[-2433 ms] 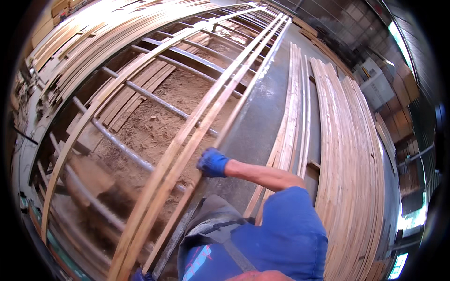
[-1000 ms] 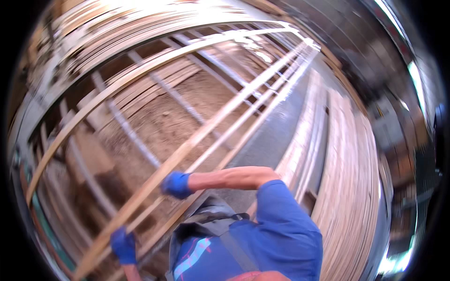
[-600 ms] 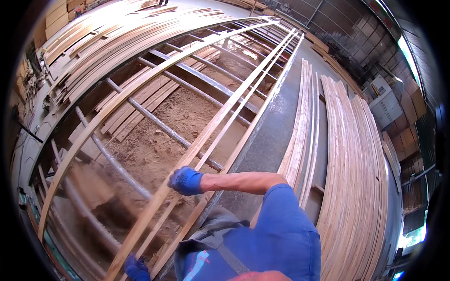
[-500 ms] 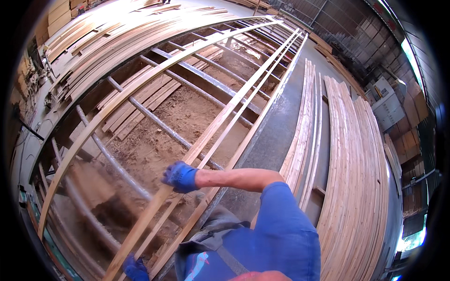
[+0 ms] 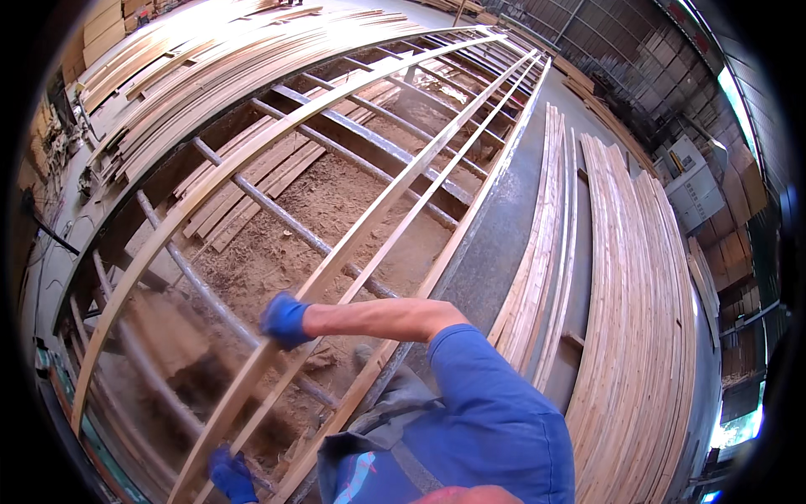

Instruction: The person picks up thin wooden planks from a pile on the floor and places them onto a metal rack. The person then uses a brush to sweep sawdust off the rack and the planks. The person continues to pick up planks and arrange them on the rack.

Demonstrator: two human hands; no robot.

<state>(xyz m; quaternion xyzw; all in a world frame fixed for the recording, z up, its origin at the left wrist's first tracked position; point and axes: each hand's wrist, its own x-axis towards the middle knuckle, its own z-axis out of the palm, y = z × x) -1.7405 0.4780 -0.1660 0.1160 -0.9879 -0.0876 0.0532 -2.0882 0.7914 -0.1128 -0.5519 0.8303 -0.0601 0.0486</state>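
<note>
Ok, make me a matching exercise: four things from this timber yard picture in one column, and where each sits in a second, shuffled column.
Things:
1. right hand in a blue glove
2. left hand in a blue glove
3. grey metal rack of cross pipes
4. wide stack of pale wooden strips

Places:
A. at the picture's lower edge, on the near end of the strip
B. far right, beyond the grey floor strip
C. gripping a long pale wooden strip further up
D. under the long strips, over sawdust

Pairs: 1-C, 2-A, 3-D, 4-B
</note>
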